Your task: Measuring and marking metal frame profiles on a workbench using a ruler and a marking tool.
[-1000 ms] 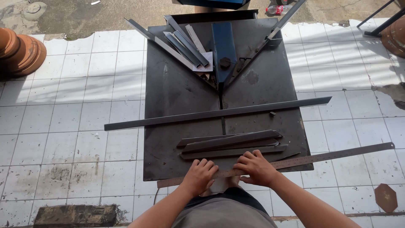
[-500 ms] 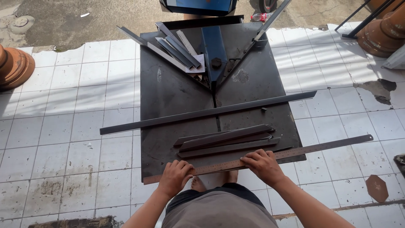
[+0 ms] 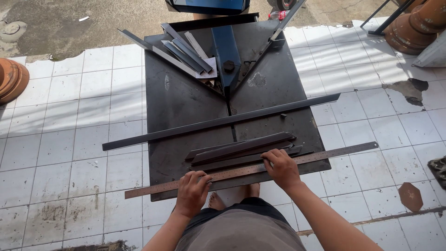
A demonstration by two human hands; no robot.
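Both hands are down on a long, rust-tinted steel ruler (image 3: 251, 170) that lies slanted along the near edge of the dark square steel counter (image 3: 181, 102), its two ends sticking out past the counter's sides over the white tiled floor (image 3: 69, 139). The left hand (image 3: 193, 191) curls over the ruler left of centre, fingers bent and pressing down on the strip. The right hand (image 3: 282, 168) grips it right of centre, fingers hooked over the far edge. Just beyond the ruler, touching or nearly so, sits a small stack of short dark steel angle pieces (image 3: 241, 149), laid roughly parallel to it. Further back, a long dark steel angle bar (image 3: 223, 122) crosses the whole counter on a diagonal, overhanging on both sides. At the far end, a blue steel arm (image 3: 226, 53) stands at the point of a V-shaped guide, with a loose bundle of grey cut-off strips (image 3: 186, 51) lying to its left. Stacked terracotta pots (image 3: 11, 79) stand off on the left, more (image 3: 416, 23) at the upper right.
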